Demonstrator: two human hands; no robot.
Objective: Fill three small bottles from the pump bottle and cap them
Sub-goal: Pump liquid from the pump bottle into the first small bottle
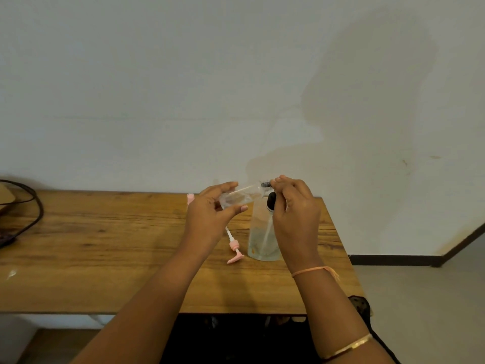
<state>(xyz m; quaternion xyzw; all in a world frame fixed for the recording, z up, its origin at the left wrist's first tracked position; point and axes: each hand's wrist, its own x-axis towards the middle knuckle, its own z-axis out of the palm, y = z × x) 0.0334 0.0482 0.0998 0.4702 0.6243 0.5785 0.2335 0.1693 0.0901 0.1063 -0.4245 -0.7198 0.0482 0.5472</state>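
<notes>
A small bottle of clear plastic is held in the air above the far right part of the wooden surface. It is tilted almost flat, with its base to the left and its neck to the right. The body is see-through, with a faint sheen along its upper side; how much liquid it holds cannot be told.

The body is gripped by the left hand, with the fingers curled over the top and the thumb pressed beneath. At the neck, a small black cap is pinched between the fingertips of the right hand. Whether the cap is fully seated cannot be told.

A larger clear bottle is seen upright on the surface near its right edge, partly hidden behind the right hand, with a pale tube visible inside it. A dark rounded part shows at its top.

Just left of it, a pink pump head with a white stem is laid flat on the surface. A pink-topped item shows behind the left hand, too hidden to identify.

A dark cable is looped near the far left corner.
</notes>
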